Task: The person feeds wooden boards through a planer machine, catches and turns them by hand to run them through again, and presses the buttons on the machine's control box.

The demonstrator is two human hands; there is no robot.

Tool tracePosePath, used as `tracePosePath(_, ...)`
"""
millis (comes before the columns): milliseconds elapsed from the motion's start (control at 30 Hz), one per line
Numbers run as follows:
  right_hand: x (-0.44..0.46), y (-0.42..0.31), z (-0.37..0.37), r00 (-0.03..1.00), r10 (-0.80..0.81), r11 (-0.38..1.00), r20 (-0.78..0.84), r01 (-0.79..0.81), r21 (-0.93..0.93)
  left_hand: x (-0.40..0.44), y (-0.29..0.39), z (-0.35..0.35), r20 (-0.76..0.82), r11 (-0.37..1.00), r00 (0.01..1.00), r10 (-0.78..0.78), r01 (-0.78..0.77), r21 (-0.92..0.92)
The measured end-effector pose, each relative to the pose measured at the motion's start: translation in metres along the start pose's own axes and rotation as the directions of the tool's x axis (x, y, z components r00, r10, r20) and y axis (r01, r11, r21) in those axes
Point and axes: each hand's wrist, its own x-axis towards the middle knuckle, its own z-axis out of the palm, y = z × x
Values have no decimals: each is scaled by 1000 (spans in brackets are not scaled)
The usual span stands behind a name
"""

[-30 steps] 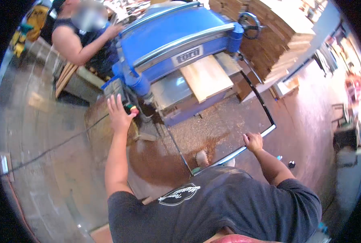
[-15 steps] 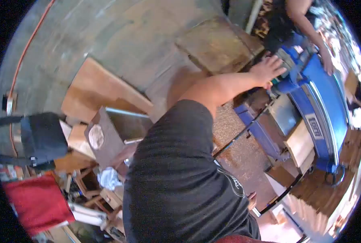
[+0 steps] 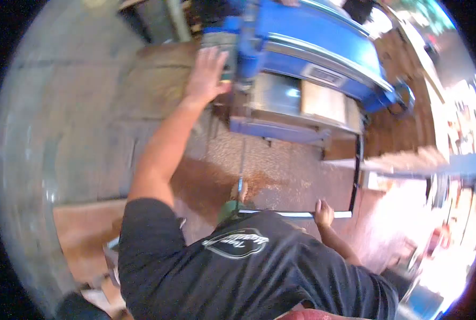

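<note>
A blue machine [image 3: 323, 48] with a pale label plate stands in front of me, at the top of the view. My left hand [image 3: 208, 72], fingers spread, is over a grey part at the machine's left end; whether it touches is hard to tell. My right hand [image 3: 324, 212] is wrapped round the bar [image 3: 286, 214] of a thin rectangular frame, partly silver and partly black, that runs from the machine down to my waist. Below the machine's blue body shows a light wooden board [image 3: 323, 101], beside a shiny metal surface [image 3: 278, 95].
Another person's hand [image 3: 288, 2] rests on the machine's top edge. Stacked timber [image 3: 403, 117] stands to the right. Sawdust [image 3: 259, 184] covers the floor between me and the machine. A brown board [image 3: 83, 234] lies at lower left.
My view has swung to the right, so the machine now lies straight ahead. My right hand and the bar have come into full view. My left hand stays by the machine's end.
</note>
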Motion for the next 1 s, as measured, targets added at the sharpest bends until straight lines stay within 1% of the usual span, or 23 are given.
tracePosePath(33, 4, 4, 4, 999, -11, 1000, -36, 12, 15, 3, 8, 0, 50, 999, 998, -38, 36, 40)
tracePosePath(67, 5, 1, 1, 997, 44, 999, -58, -42, 28, 5, 12, -3, 96, 993, 992, -85, 75, 95)
tracePosePath(133, 0, -8, -9, 997, 5, 995, -73, 2, 97, 2, 13, -3, 88, 992, 992, -88, 80, 99)
tracePosePath(167, 0, -8, -10, 996, -14, 998, -87, 20, 67, 2, 14, -2, 91, 995, 995, -51, 43, 86)
tracePosePath(200, -1, -7, -10, 995, 17, 997, -95, -9, 80, 2, 14, -2, 101, 993, 992, -73, 63, 95)
tracePosePath(233, -1, -6, -8, 993, -1, 996, -117, 12, 91, 3, 15, -3, 109, 990, 989, -100, 89, 108)
tracePosePath(267, 0, -5, -7, 990, -24, 994, -137, 38, 100, 3, 18, -3, 112, 992, 991, -77, 65, 103)
tracePosePath(300, -1, -5, -9, 990, -24, 991, -139, 42, 130, 4, 20, -4, 116, 991, 989, -95, 82, 110)
tracePosePath(367, -1, -7, -12, 991, -10, 988, -135, 31, 154, 5, 18, -2, 130, 986, 983, -130, 115, 117)
tracePosePath(400, -2, -8, -13, 991, -15, 986, -131, 37, 165, 5, 18, -2, 134, 989, 985, -111, 96, 111)
tracePosePath(433, -2, -8, -13, 987, -32, 984, -160, 59, 166, 5, 18, -1, 131, 988, 985, -117, 102, 113)
tracePosePath(467, -1, -8, -14, 986, -14, 984, -163, 43, 174, 5, 18, -1, 127, 988, 984, -122, 108, 114)
tracePosePath(533, -2, -7, -15, 985, -42, 982, -169, 71, 173, 5, 18, -2, 130, 991, 987, -90, 76, 106)
tracePosePath(600, -3, -2, -6, 983, 4, 987, -185, 25, 156, 4, 20, -2, 99, 991, 991, -93, 82, 106)
tracePosePath(667, -3, 0, -4, 986, -8, 982, -168, 39, 183, 3, 22, -6, 84, 993, 995, -55, 46, 111)
tracePosePath(700, -3, 1, -4, 993, 6, 983, -116, 16, 183, 4, 23, -6, 98, 989, 992, -78, 64, 133)
tracePosePath(733, -4, 0, -6, 990, 37, 983, -137, -11, 183, 6, 24, -5, 108, 986, 990, -96, 79, 150)
tracePosePath(800, -4, -2, -13, 998, 24, 990, -60, -15, 144, 6, 20, 0, 87, 984, 994, -66, 50, 169)
tracePosePath(833, -5, -1, -12, 998, 53, 986, -28, -48, 158, 5, 20, 1, 75, 985, 996, -48, 35, 166)
tracePosePath(900, -5, 1, -9, 997, 50, 984, -61, -39, 173, 6, 23, -1, 42, 988, 999, -13, 6, 157)
tracePosePath(967, -5, -2, -10, 997, 39, 984, -70, -26, 178, 6, 30, -12, 115, 986, 991, -69, 51, 157)
tracePosePath(1000, -5, 0, -8, 997, 28, 986, -67, -17, 166, 6, 30, -14, 97, 986, 993, -61, 45, 161)
